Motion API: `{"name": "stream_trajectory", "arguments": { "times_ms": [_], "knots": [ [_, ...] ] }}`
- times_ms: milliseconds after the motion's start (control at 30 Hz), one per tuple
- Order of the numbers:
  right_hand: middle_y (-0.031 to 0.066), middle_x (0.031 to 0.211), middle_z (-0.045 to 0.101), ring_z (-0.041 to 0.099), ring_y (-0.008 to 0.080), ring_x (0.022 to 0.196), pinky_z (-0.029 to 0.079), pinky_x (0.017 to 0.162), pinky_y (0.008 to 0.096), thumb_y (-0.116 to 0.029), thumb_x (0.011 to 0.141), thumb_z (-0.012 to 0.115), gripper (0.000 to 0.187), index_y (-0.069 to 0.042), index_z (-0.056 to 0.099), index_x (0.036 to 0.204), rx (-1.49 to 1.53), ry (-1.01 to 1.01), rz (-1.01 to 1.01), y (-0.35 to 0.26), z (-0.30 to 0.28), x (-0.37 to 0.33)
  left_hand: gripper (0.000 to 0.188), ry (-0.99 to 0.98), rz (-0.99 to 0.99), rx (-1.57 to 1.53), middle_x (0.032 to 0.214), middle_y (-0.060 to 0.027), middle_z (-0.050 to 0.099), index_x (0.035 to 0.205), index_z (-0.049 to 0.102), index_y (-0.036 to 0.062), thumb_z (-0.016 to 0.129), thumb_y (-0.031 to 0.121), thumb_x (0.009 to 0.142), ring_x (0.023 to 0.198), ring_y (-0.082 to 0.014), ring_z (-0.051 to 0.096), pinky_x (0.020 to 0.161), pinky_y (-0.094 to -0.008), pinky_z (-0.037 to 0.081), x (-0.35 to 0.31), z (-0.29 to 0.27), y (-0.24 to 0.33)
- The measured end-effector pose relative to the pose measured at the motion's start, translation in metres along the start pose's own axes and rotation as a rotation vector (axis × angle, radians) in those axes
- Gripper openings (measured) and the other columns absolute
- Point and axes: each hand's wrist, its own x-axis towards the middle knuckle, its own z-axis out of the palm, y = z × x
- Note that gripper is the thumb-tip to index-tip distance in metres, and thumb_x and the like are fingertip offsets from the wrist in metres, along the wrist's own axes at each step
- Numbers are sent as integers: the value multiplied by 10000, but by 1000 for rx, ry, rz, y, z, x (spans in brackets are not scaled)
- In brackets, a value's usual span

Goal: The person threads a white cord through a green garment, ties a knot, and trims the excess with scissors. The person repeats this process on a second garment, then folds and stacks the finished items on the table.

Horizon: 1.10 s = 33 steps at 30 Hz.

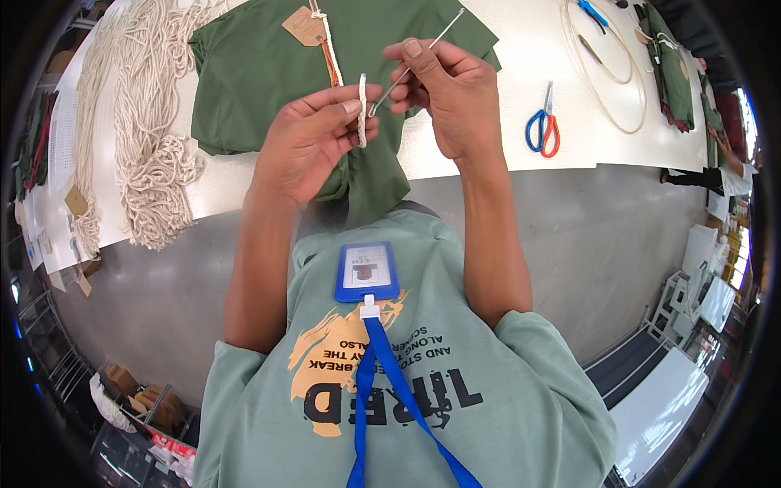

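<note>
My left hand (pixel 313 134) pinches a short length of white braided cord (pixel 363 110) between thumb and fingers, and the cord stands upright. In my right hand (pixel 447 93) is a thin metal hook (pixel 442 35), held slanting between thumb and fingers. Its bent lower tip lies close beside the cord; whether they touch I cannot tell. Beneath both hands a dark green garment (pixel 244 89) spreads over the table and hangs off its near edge. A brown cardboard tag (pixel 305 27), a white cord (pixel 328 41) and an orange strand lie on the garment.
Scissors with blue and red handles (pixel 543 130) rest on the white table (pixel 504 159) to the right. Beyond them are a looped pale cord (pixel 579 61) and a blue-handled tool (pixel 594 15). Bundles of off-white rope (pixel 150 122) cover the left side. Folded green garments (pixel 671 77) lie far right.
</note>
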Motion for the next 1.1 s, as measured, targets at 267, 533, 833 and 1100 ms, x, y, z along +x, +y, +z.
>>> {"name": "stream_trajectory", "arguments": {
  "times_ms": [267,533,833,1100],
  "knots": [
    [73,725,665,629,112,594,553,530,245,-245,965,693,283,37,714,946,67,-22,48,6,1,2,355,-47,-7,-12,1082,-91,680,1302,598,-33,640,56,961,891,-156,639,808,-297,545,6,-5,-1],
    [65,702,660,620,118,561,547,524,246,-254,964,695,288,33,714,940,76,-16,98,10,1,6,356,-86,-12,-104,1057,-45,673,1297,598,5,662,62,952,921,-150,651,850,-296,555,11,-10,-4],
    [69,702,656,618,121,560,538,529,250,-244,970,686,281,34,711,945,84,2,112,10,1,12,348,-96,-19,-98,1085,-50,673,1294,593,10,659,78,959,927,-139,652,852,-290,557,16,-11,-3],
    [24,724,646,626,102,587,522,523,231,-279,986,661,305,20,717,1006,60,1,114,11,-2,15,317,-64,-42,-75,1112,-66,670,1279,602,9,641,77,972,913,-128,645,841,-282,556,19,-11,-3]
  ]
}}
